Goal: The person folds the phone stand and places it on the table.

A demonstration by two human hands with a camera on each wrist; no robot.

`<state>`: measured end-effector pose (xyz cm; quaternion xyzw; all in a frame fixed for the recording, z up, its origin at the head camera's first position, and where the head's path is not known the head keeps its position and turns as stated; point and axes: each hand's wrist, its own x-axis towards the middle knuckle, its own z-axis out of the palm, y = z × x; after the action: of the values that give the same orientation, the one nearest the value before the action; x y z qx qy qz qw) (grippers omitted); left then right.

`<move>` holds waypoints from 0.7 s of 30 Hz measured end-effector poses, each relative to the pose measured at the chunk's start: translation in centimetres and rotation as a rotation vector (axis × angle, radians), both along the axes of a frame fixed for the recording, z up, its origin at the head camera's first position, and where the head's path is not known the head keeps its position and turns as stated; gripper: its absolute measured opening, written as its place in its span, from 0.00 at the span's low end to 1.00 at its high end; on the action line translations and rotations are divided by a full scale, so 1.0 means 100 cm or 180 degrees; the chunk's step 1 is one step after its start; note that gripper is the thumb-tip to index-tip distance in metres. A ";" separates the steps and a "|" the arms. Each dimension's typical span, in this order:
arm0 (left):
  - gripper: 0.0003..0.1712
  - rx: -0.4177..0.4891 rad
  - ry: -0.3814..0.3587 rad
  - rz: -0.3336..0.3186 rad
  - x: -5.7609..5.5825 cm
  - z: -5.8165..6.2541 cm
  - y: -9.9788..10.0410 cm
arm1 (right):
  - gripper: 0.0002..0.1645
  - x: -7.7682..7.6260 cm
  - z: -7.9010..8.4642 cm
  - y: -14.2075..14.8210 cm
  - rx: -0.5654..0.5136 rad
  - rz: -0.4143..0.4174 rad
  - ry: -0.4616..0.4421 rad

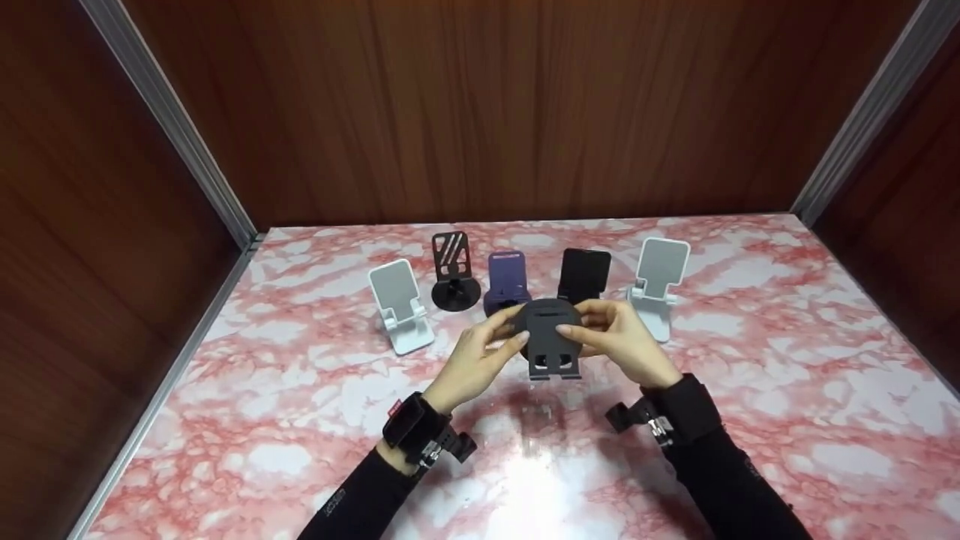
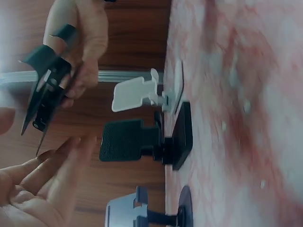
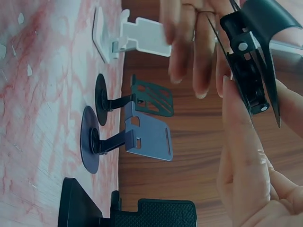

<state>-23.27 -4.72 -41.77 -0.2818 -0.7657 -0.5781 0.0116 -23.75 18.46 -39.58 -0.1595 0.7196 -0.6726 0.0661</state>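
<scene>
A dark phone stand (image 1: pixel 553 337), partly folded with its round base behind the plate, is held in the air in front of me. My right hand (image 1: pixel 622 337) pinches it, the thumb lying on the plate. On the other side is my left hand (image 1: pixel 476 360), its thumb and nearly straight fingers at the stand's edge. A small gap shows between the left thumb and the plate in the left wrist view. In the right wrist view the left fingers (image 3: pixel 184 47) are blurred, and the stand's hinge (image 3: pixel 244 56) faces the camera.
Behind the hands stand a white stand (image 1: pixel 397 296), a black slotted one (image 1: pixel 454 262), a purple one (image 1: pixel 508 274), a black one (image 1: pixel 585 271) and another white one (image 1: pixel 660 270). Wooden panels (image 1: pixel 510 112) enclose the red-and-white marbled table (image 1: pixel 300 420).
</scene>
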 end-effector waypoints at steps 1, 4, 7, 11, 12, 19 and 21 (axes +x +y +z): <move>0.27 -0.0107 0.0141 0.0050 0.000 0.000 -0.001 | 0.16 0.000 0.000 0.001 -0.0010 0.0004 -0.0005; 0.30 -0.0432 0.0488 0.0232 -0.001 -0.002 -0.002 | 0.16 0.000 0.002 0.003 -0.0076 0.0010 -0.0042; 0.33 -0.0859 0.0866 0.0477 -0.002 -0.004 -0.004 | 0.15 -0.001 0.003 0.005 -0.0116 0.0005 -0.0050; 0.36 -0.1396 0.1405 0.0774 -0.005 -0.006 -0.005 | 0.14 -0.001 0.004 0.008 -0.0123 -0.0064 -0.0040; 0.37 -0.1518 0.1520 0.0855 -0.005 -0.007 -0.006 | 0.13 -0.001 0.004 0.009 -0.0117 -0.0076 -0.0035; 0.41 -0.2130 0.1882 0.1269 -0.007 -0.008 -0.006 | 0.11 -0.003 0.005 0.016 -0.0120 -0.0119 -0.0002; 0.41 -0.2318 0.1858 0.1351 -0.007 -0.008 -0.007 | 0.11 -0.003 0.005 0.017 -0.0146 -0.0133 -0.0020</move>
<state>-23.94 -5.38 -42.61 -0.2556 -0.9226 -0.1560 0.2431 -24.08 20.17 -39.08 -0.1438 0.7069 -0.6907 0.0505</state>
